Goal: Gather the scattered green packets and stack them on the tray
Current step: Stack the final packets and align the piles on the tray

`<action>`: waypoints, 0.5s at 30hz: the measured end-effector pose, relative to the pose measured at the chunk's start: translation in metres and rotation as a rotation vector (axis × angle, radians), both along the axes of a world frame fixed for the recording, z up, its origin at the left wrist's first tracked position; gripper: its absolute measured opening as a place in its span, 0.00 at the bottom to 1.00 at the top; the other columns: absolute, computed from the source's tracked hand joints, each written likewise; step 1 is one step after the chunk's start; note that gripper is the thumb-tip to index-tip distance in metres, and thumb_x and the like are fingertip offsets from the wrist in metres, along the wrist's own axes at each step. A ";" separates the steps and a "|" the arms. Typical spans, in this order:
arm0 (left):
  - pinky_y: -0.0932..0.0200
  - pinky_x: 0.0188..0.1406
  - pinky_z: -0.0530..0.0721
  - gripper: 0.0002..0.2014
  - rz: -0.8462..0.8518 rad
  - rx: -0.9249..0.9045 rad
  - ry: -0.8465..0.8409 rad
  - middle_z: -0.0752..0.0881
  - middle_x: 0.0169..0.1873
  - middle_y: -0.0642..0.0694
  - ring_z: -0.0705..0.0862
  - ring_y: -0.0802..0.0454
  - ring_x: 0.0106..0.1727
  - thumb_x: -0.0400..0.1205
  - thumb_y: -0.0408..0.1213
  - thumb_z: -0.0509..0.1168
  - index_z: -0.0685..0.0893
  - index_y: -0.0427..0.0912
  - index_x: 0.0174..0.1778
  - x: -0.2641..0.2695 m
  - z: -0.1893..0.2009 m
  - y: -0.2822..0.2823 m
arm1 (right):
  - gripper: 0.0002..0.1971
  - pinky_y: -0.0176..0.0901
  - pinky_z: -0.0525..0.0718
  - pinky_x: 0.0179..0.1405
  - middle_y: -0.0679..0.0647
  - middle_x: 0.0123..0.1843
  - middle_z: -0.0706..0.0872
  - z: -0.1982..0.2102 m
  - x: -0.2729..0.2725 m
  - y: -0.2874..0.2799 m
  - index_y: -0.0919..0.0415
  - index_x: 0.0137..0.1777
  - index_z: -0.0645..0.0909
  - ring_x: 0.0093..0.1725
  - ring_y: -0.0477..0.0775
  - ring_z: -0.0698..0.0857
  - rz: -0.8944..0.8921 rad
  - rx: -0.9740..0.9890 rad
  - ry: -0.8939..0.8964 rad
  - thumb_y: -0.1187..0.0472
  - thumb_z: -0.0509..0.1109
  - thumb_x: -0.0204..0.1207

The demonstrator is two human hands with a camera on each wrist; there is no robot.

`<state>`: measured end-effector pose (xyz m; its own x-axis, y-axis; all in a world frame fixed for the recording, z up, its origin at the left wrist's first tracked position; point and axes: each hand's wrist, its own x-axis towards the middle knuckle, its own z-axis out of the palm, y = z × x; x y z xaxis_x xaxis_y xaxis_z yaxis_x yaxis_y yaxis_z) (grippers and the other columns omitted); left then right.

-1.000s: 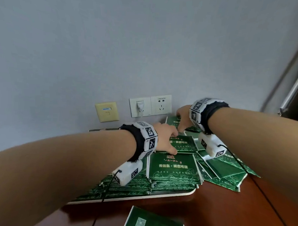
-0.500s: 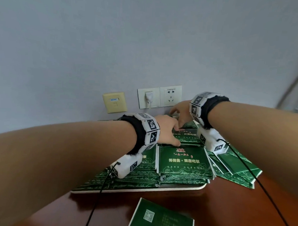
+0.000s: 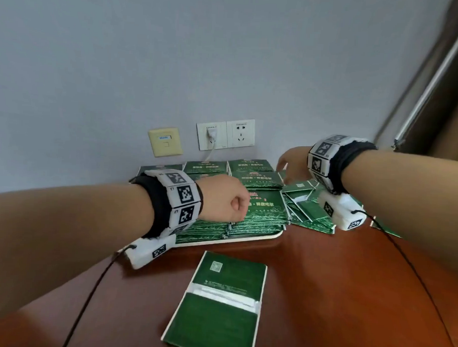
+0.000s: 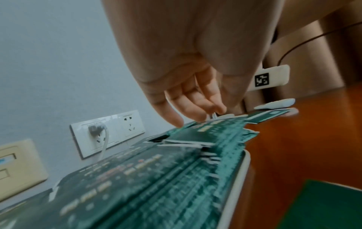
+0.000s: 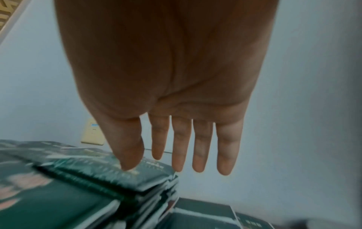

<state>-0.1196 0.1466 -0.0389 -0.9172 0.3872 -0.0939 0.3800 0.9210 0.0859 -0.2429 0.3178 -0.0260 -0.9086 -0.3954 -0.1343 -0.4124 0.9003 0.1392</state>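
Several stacks of green packets (image 3: 265, 210) fill the white tray (image 3: 259, 236) against the wall. My left hand (image 3: 229, 202) hovers over the near stack with its fingers pointing down; in the left wrist view its fingertips (image 4: 176, 122) touch the top packet (image 4: 205, 133) and hold nothing. My right hand (image 3: 288, 170) is open, with straight fingers (image 5: 201, 155), above the tray's right edge. Below it, a loose heap of scattered packets (image 3: 310, 211) lies on the table. One more packet (image 3: 217, 304) lies back side up in front of the tray.
The brown wooden table (image 3: 335, 296) meets a grey wall close behind the tray. Wall sockets (image 3: 225, 134) with a white plug and cord sit just above the stacks, beside a beige plate (image 3: 165, 141). Wrist-camera cables trail over the table.
Both hands have come off the far stacks. The right hand has moved right, over the scattered heap, and spread its fingers. The left hand has drawn back over the near stack.
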 end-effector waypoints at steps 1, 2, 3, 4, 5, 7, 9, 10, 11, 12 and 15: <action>0.79 0.33 0.73 0.07 -0.032 -0.030 -0.035 0.88 0.42 0.53 0.81 0.63 0.37 0.80 0.37 0.65 0.89 0.45 0.49 0.013 -0.004 0.002 | 0.23 0.45 0.76 0.68 0.53 0.71 0.79 -0.005 0.009 0.006 0.58 0.74 0.75 0.68 0.56 0.79 -0.013 0.014 0.006 0.56 0.68 0.79; 0.79 0.37 0.75 0.08 -0.056 -0.051 -0.066 0.89 0.45 0.53 0.82 0.63 0.40 0.80 0.38 0.66 0.89 0.45 0.51 0.025 -0.010 0.004 | 0.22 0.46 0.77 0.67 0.54 0.70 0.80 -0.012 0.017 0.013 0.60 0.73 0.77 0.67 0.57 0.80 -0.027 0.035 0.007 0.56 0.67 0.79; 0.75 0.46 0.78 0.10 -0.073 -0.063 -0.097 0.88 0.50 0.53 0.82 0.63 0.45 0.81 0.41 0.67 0.89 0.48 0.55 0.035 -0.017 0.005 | 0.21 0.46 0.78 0.67 0.55 0.69 0.81 -0.019 0.027 0.020 0.60 0.71 0.78 0.66 0.57 0.81 -0.038 0.067 0.000 0.56 0.66 0.79; 0.67 0.57 0.79 0.13 -0.087 -0.072 -0.128 0.85 0.57 0.54 0.81 0.61 0.54 0.81 0.45 0.67 0.86 0.51 0.60 0.045 -0.025 0.006 | 0.21 0.46 0.79 0.66 0.55 0.69 0.82 -0.028 0.036 0.028 0.61 0.71 0.78 0.66 0.57 0.81 -0.054 0.110 -0.010 0.56 0.65 0.80; 0.59 0.66 0.76 0.18 -0.102 -0.082 -0.165 0.81 0.65 0.54 0.79 0.59 0.63 0.80 0.48 0.67 0.83 0.54 0.66 0.052 -0.033 0.007 | 0.21 0.46 0.79 0.66 0.56 0.68 0.82 -0.037 0.044 0.034 0.61 0.71 0.77 0.66 0.57 0.81 -0.070 0.152 -0.021 0.55 0.64 0.80; 0.57 0.78 0.63 0.28 -0.121 -0.106 -0.254 0.68 0.78 0.55 0.67 0.57 0.76 0.80 0.52 0.67 0.72 0.58 0.76 0.066 -0.051 0.012 | 0.24 0.48 0.81 0.64 0.57 0.66 0.83 -0.057 0.057 0.046 0.61 0.71 0.77 0.65 0.58 0.83 -0.102 0.183 -0.037 0.54 0.66 0.76; 0.60 0.78 0.55 0.34 -0.119 -0.147 -0.310 0.57 0.83 0.56 0.58 0.58 0.82 0.79 0.54 0.68 0.62 0.60 0.81 0.075 -0.068 0.017 | 0.27 0.51 0.82 0.63 0.58 0.65 0.84 -0.073 0.065 0.055 0.62 0.71 0.77 0.63 0.59 0.83 -0.129 0.183 -0.042 0.51 0.68 0.73; 0.60 0.78 0.54 0.37 -0.111 -0.161 -0.320 0.53 0.84 0.57 0.55 0.58 0.82 0.79 0.54 0.68 0.59 0.60 0.82 0.078 -0.076 0.020 | 0.28 0.51 0.83 0.62 0.59 0.65 0.84 -0.080 0.068 0.059 0.63 0.71 0.76 0.63 0.60 0.84 -0.146 0.167 -0.043 0.51 0.69 0.73; 0.59 0.79 0.54 0.38 -0.099 -0.161 -0.317 0.51 0.84 0.56 0.54 0.57 0.83 0.79 0.54 0.68 0.56 0.61 0.83 0.080 -0.082 0.023 | 0.29 0.51 0.83 0.61 0.59 0.65 0.84 -0.085 0.071 0.061 0.62 0.71 0.76 0.62 0.60 0.84 -0.159 0.150 -0.033 0.51 0.70 0.72; 0.58 0.79 0.54 0.39 -0.084 -0.152 -0.307 0.50 0.84 0.56 0.54 0.56 0.83 0.79 0.55 0.68 0.55 0.61 0.83 0.080 -0.087 0.024 | 0.30 0.52 0.83 0.61 0.59 0.65 0.83 -0.090 0.073 0.063 0.62 0.72 0.74 0.62 0.60 0.84 -0.169 0.126 -0.026 0.52 0.70 0.71; 0.57 0.79 0.55 0.39 -0.052 -0.140 -0.290 0.49 0.84 0.56 0.53 0.54 0.84 0.79 0.56 0.67 0.54 0.61 0.83 0.078 -0.092 0.028 | 0.34 0.51 0.80 0.65 0.59 0.72 0.77 -0.097 0.077 0.063 0.62 0.78 0.66 0.68 0.60 0.79 -0.184 0.083 -0.017 0.54 0.70 0.73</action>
